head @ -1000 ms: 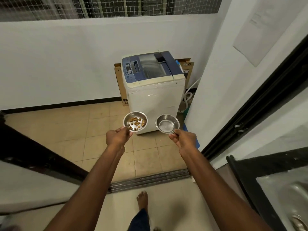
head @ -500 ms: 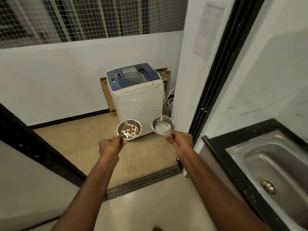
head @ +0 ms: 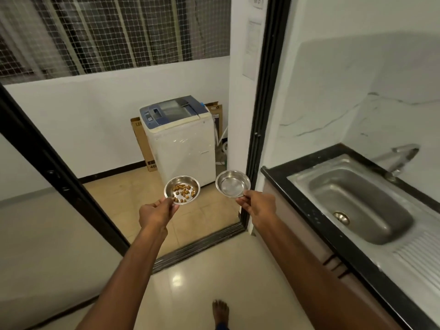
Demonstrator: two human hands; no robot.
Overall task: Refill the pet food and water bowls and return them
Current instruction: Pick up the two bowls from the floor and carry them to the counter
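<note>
My left hand [head: 156, 214] pinches the near rim of a small steel food bowl [head: 189, 181] that holds several brown kibble pieces [head: 182, 192]. My right hand [head: 258, 207] pinches the near rim of a second steel bowl [head: 232, 184], which looks empty or holds only clear water; I cannot tell which. Both bowls are held level at chest height, side by side, in front of a doorway. The steel sink [head: 357, 203] lies to my right, its tap [head: 402, 158] at the back.
A black-edged counter [head: 316, 225] runs along the right. A black door frame [head: 262, 120] and floor track [head: 202, 244] lie ahead. Beyond, a washing machine [head: 181, 141] stands on a tiled balcony with a cardboard box [head: 140, 139] behind. My bare foot [head: 220, 310] is below.
The view has swung to the right and back from the doorway, bringing the sink and counter into sight. Both hands still hold their bowls the same way.
</note>
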